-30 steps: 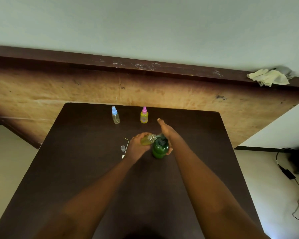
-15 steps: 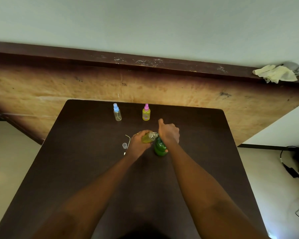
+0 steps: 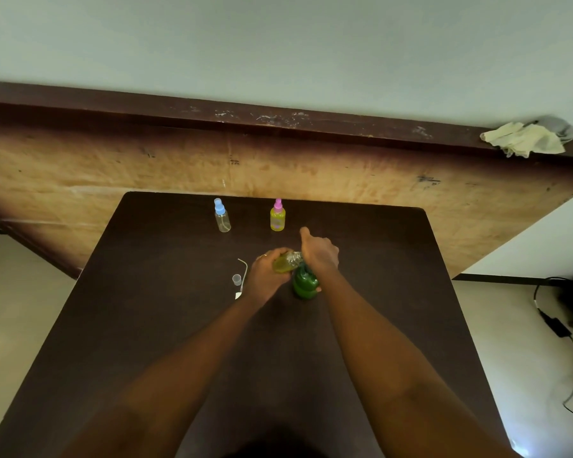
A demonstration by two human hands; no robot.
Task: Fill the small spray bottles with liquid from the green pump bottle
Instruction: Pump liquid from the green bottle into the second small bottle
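Your left hand (image 3: 267,272) grips a yellow-filled spray bottle (image 3: 286,263) sideways, neck toward the pump bottle (image 3: 305,285) your right hand (image 3: 320,253) clasps.

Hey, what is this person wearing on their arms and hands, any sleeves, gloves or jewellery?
Both forearms are bare: no sleeves, gloves, watch or bracelet in view. The left hand wears a thin ring on one finger; none shows on the right hand.
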